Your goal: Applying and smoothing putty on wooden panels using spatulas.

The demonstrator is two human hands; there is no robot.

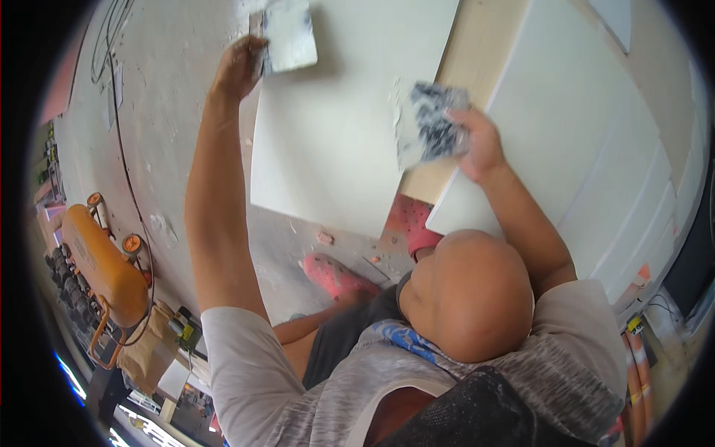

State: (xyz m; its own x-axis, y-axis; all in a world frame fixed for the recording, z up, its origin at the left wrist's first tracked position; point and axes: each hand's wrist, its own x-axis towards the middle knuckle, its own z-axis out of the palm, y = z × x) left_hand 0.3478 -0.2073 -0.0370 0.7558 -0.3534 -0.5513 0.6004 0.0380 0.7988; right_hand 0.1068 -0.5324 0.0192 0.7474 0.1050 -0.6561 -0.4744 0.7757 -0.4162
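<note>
My left hand [242,68] is closed around the edge of a flat, square putty scraper [290,37], whose pale face carries smears. It is above the far left part of a large white panel [320,141]. To the right, my right hand [482,145] grips a second putty scraper [432,127] with dark grey patches on its face. White paste forms a ragged ridge along this scraper's left edge. Both scrapers are held apart from each other over the panel, and I cannot tell whether either touches it.
A wooden board [480,52] and another white panel [566,112] lie to the right. An orange air compressor [108,261] stands at the left, near a dark cable [123,149] on the floor. Pink clogs [335,276] are by the panel's near edge.
</note>
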